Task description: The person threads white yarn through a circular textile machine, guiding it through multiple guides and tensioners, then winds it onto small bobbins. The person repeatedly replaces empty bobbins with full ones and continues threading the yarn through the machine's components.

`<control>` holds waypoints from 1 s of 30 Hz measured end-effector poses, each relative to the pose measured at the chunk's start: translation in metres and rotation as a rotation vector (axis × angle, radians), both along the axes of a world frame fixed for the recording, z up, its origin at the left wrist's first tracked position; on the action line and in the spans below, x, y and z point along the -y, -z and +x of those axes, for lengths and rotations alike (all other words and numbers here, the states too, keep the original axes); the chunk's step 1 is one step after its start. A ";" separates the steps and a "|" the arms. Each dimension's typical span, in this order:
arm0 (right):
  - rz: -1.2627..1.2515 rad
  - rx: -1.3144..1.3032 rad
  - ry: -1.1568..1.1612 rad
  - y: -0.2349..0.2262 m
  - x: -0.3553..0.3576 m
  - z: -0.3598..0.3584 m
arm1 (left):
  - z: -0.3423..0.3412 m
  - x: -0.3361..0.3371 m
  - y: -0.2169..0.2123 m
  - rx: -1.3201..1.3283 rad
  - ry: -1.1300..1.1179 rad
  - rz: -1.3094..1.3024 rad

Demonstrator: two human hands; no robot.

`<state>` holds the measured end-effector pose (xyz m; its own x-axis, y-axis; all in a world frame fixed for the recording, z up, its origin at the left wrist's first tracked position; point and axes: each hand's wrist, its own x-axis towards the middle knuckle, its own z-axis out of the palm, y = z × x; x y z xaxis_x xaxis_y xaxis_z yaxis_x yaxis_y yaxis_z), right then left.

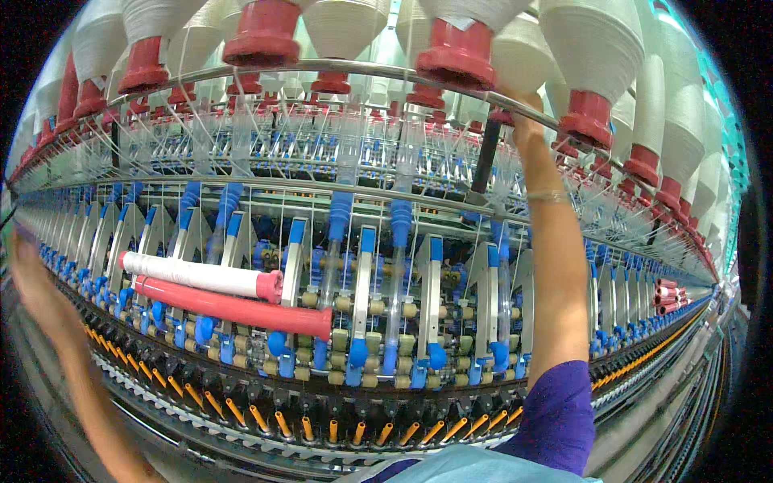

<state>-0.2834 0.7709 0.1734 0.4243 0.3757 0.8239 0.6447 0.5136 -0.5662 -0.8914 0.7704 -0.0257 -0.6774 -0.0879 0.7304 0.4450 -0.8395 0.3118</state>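
My right arm is raised high, with my right hand [527, 121] behind the metal rail [354, 71]. It is up beside the lower end of a white roving bobbin [522, 58]; its fingers are mostly hidden. Far out at the left rim is my left hand [26, 256], blurred, near the end of the spinning frame [60, 221]. A bare red bobbin tube [233, 307] lies across the machine's drafting arms. Resting just above that tube is another one with a thin white layer of roving [193, 272] and red ends.
Large white roving bobbins [592, 48] on red bases hang in rows overhead, their strands slanting down. Clear tubes with blue ends [340, 213] stand between the drafting arms. Orange spindles [306, 428] line the lower front. Several red tubes [667, 296] are stacked farther right.
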 end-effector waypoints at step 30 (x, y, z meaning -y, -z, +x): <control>0.130 0.601 0.936 0.064 0.001 -0.009 | 0.444 -0.041 -0.276 -0.772 -0.252 -0.257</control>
<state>-0.2925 0.7697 0.1096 0.0143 0.0131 0.9998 0.9586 -0.2846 -0.0100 -0.4476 0.8112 0.2503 0.0361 0.0625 0.9974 0.7751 -0.6318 0.0115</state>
